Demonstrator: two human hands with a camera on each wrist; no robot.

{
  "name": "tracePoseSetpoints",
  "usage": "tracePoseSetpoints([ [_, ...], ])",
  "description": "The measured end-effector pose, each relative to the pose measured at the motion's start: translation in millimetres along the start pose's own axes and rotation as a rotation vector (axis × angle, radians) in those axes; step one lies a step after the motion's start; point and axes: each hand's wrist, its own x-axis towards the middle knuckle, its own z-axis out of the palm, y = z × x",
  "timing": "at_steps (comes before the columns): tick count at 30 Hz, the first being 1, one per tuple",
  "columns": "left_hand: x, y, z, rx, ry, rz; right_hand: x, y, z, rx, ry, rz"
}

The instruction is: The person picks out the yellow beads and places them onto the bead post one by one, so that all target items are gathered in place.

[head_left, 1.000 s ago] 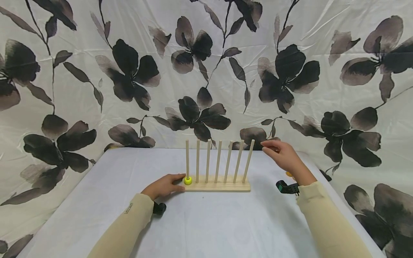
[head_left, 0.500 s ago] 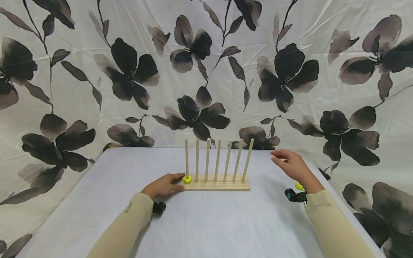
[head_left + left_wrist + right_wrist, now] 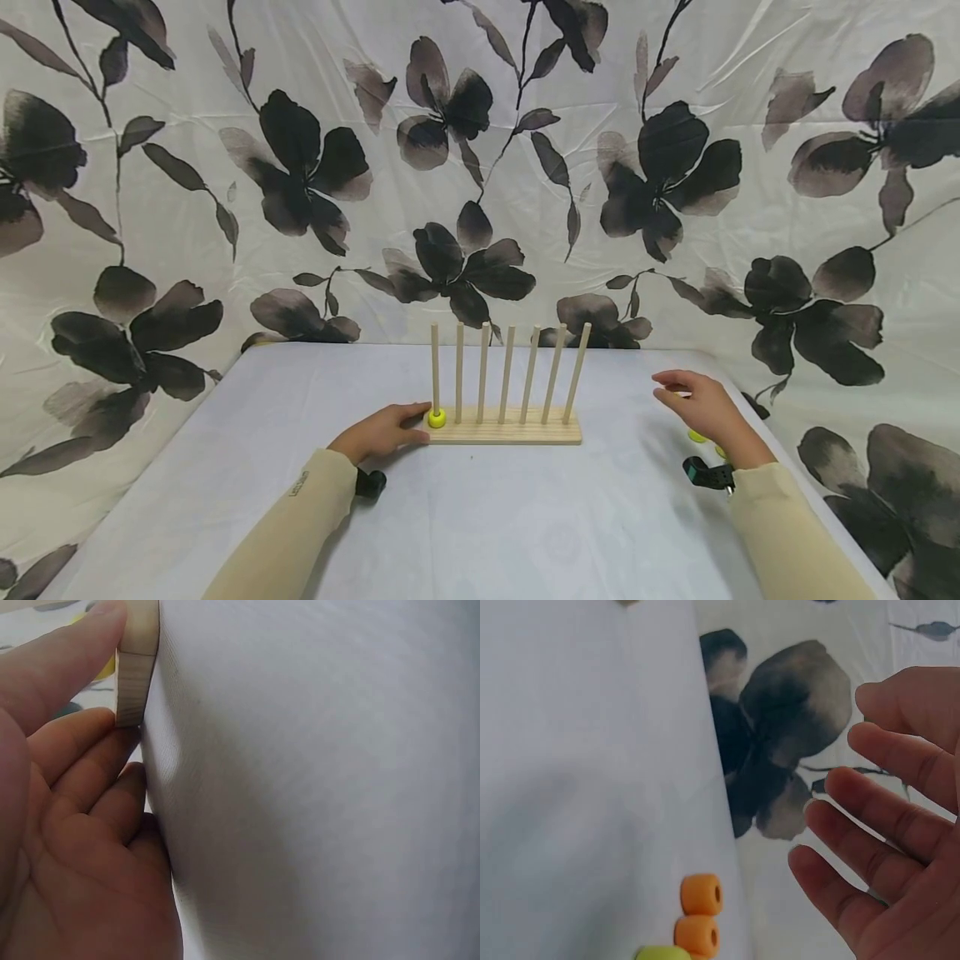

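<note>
A wooden peg board (image 3: pixel 510 434) with several upright pegs stands on the table, and one yellow bead (image 3: pixel 437 418) sits low on its leftmost peg. My left hand (image 3: pixel 378 433) grips the board's left end, thumb on one side and index finger on the other; the left wrist view shows the end of the wooden base (image 3: pixel 139 671) between them. To the right, my right hand (image 3: pixel 705 408) hovers with fingers spread and nothing held. Below it, partly hidden, are yellow beads (image 3: pixel 697 436). Two orange beads (image 3: pixel 701 894) and a yellow-green bead (image 3: pixel 662 953) lie near the table's edge in the right wrist view.
The white-covered table (image 3: pixel 525 517) ends in a right edge close to my right hand. Behind it hangs a floral curtain (image 3: pixel 547 200). A black camera (image 3: pixel 707 473) is worn on the right wrist, another (image 3: pixel 371 484) on the left.
My right hand has moved away from the rightmost peg, to the right and down toward the beads, uncovering some yellow ones. The left hand and the peg board stay in place.
</note>
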Motion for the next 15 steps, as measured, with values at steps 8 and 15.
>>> tracePoseSetpoints([
  [8,0.4,-0.3,-0.1,-0.004,0.003,-0.001,-7.6,17.0,1.4,0.014,0.002,0.014],
  [15,-0.2,2.3,-0.6,-0.018,-0.002,-0.015,-12.9,31.3,2.9,0.032,-0.005,0.052],
])
